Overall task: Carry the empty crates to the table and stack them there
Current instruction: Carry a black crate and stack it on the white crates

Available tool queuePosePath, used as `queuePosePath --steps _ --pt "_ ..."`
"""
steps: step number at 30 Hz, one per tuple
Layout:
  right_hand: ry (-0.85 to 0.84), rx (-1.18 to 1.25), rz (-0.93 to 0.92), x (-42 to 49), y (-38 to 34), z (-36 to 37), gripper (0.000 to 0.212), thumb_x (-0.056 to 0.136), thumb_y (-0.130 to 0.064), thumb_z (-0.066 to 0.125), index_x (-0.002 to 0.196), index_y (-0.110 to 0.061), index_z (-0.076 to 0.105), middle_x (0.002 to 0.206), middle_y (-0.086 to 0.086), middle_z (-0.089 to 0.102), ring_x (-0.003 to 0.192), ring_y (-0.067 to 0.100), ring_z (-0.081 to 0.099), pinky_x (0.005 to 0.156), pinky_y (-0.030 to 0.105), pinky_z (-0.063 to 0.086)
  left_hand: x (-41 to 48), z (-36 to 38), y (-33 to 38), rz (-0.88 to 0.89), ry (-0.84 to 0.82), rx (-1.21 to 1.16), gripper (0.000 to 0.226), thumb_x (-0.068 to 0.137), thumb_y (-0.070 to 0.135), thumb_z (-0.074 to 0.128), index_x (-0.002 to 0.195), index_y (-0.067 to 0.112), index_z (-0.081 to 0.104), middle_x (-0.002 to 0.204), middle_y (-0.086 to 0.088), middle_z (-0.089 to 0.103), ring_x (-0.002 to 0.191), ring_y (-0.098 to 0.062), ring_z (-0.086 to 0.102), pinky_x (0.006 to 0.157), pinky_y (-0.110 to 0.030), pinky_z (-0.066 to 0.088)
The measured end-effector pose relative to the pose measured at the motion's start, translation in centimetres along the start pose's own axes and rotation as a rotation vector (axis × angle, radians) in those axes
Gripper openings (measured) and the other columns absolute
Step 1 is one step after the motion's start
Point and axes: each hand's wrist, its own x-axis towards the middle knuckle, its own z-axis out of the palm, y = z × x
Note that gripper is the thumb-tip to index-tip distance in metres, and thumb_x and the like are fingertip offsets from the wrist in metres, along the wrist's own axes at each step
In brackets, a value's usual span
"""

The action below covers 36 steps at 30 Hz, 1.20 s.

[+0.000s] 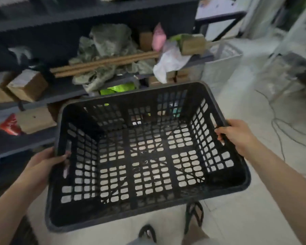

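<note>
An empty black plastic crate with lattice walls and floor fills the middle of the head view, held off the floor and tilted slightly. My left hand grips its left short wall, fingers hooked through the handle slot. My right hand grips the right short wall at its handle slot. The pale floor shows through the crate's holes. No table top is clearly in view.
A dark shelving unit stands close ahead and to the left, loaded with cardboard boxes, cloth, wooden sticks and plastic bags. A white mesh basket stands to its right. Cables trail over the floor at right. My sandalled feet show below the crate.
</note>
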Motion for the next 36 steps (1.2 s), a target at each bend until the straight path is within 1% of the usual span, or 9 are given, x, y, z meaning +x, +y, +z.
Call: queuePosePath --steps 2,7,10,16,20,22,24,29,36 --pt "0.093 0.051 0.034 -1.1 2.4 -5.2 0.008 0.078 0.004 0.062 0.078 -0.004 0.065 0.054 0.006 0.058 0.036 0.005 0.052 0.038 0.019 0.043 0.2 4.9 1.3 0.017 -0.094 0.043 0.025 0.087 -0.002 0.049 0.097 0.014 0.065 0.066 -0.001 0.070 0.056 -0.016 0.066 0.049 -0.030 0.052" --pt "0.286 0.195 0.092 -2.0 9.2 -18.1 0.009 0.078 0.005 0.060 0.078 -0.003 0.064 0.058 0.007 0.059 0.039 0.006 0.055 0.041 0.020 0.045 0.0 20.3 3.7 0.061 -0.269 0.082 0.024 0.087 -0.003 0.045 0.090 0.013 0.063 0.057 0.002 0.065 0.046 -0.008 0.060 0.046 -0.021 0.052" --pt "0.342 0.238 0.129 -1.0 11.8 -23.8 0.011 0.078 0.005 0.060 0.080 -0.004 0.064 0.060 0.007 0.060 0.041 0.008 0.055 0.044 0.022 0.046 -0.4 28.1 5.8 0.090 -0.334 0.120 0.021 0.088 -0.006 0.043 0.087 0.008 0.059 0.050 0.005 0.062 0.042 -0.005 0.057 0.045 -0.014 0.048" --pt "0.445 0.298 0.116 2.6 15.1 -36.8 0.014 0.078 0.008 0.058 0.076 -0.006 0.062 0.067 0.010 0.060 0.040 0.006 0.055 0.043 0.020 0.049 -1.9 45.4 9.3 0.101 -0.389 0.150 0.019 0.089 -0.005 0.044 0.084 0.008 0.057 0.049 0.005 0.062 0.039 -0.003 0.054 0.043 -0.015 0.048" --pt "0.489 0.346 0.130 6.0 16.0 -41.7 0.016 0.079 0.006 0.057 0.076 -0.009 0.060 0.068 0.010 0.060 0.044 0.008 0.055 0.050 0.024 0.052 -1.5 53.0 11.4 0.121 -0.411 0.124 0.020 0.088 -0.005 0.045 0.085 0.010 0.058 0.077 -0.004 0.058 0.043 -0.002 0.055 0.046 -0.014 0.048" --pt "0.500 0.337 0.132 8.6 16.1 -43.4 0.015 0.080 0.005 0.058 0.076 -0.010 0.061 0.070 0.010 0.061 0.050 0.012 0.056 0.053 0.025 0.052 -0.2 56.0 12.5 0.130 -0.410 0.141 0.020 0.088 -0.004 0.047 0.088 0.011 0.059 0.083 -0.004 0.059 0.045 -0.002 0.056 0.049 -0.014 0.050" --pt "0.501 0.327 0.133 11.7 15.8 -44.8 0.016 0.080 0.005 0.058 0.075 -0.010 0.060 0.069 0.011 0.060 0.052 0.013 0.055 0.050 0.023 0.051 1.7 58.8 13.5 0.134 -0.415 0.147 0.019 0.087 -0.004 0.049 0.089 0.011 0.060 0.082 -0.005 0.061 0.047 -0.002 0.057 0.050 -0.015 0.051" --pt "0.507 0.320 0.154 21.7 14.4 -47.7 0.015 0.079 0.006 0.058 0.076 -0.008 0.061 0.065 0.010 0.059 0.045 0.012 0.053 0.041 0.018 0.049 7.6 65.3 16.1 0.147 -0.418 0.180 0.016 0.085 -0.001 0.052 0.089 0.011 0.062 0.056 0.004 0.066 0.047 -0.004 0.059 0.045 -0.019 0.049" --pt "0.477 0.323 0.183 37.0 10.1 -51.7 0.009 0.080 0.001 0.060 0.084 -0.006 0.061 0.064 0.011 0.059 0.050 0.016 0.056 0.041 0.023 0.049 14.8 75.2 21.8 0.143 -0.378 0.105 0.017 0.088 -0.007 0.047 0.087 0.008 0.057 0.080 -0.009 0.054 0.043 -0.002 0.054 0.045 -0.014 0.047"
